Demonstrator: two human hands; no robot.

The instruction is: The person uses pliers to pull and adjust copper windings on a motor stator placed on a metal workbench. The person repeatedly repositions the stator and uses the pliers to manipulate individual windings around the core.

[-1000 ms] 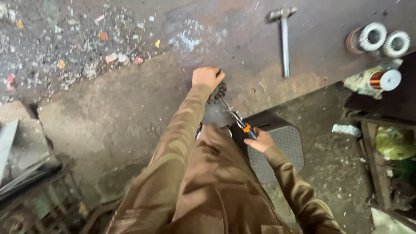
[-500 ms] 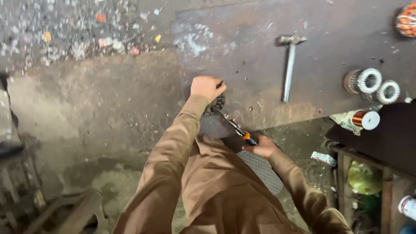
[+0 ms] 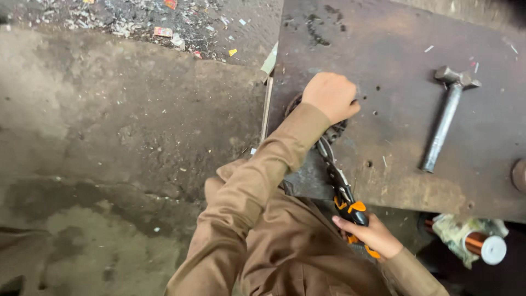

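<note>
My left hand (image 3: pixel 331 96) is closed over a dark round metal part (image 3: pixel 332 131) near the edge of a rusty steel table (image 3: pixel 394 49); most of that part is hidden under the hand. My right hand (image 3: pixel 368 234) grips the orange and black handles of a pair of pliers (image 3: pixel 341 185). The pliers' jaws reach up to the dark part just below my left hand. Both arms wear brown sleeves.
A steel hammer (image 3: pixel 447 115) lies on the table to the right of my hands. A spool of copper wire (image 3: pixel 484 245) sits low at the right below the table edge. Dirty concrete floor (image 3: pixel 109 137) with scattered litter (image 3: pixel 164 24) fills the left.
The view has swung and moved closer, so the hammer sits further right and the wire spools on the table have left the view. Both hands keep the same hold.
</note>
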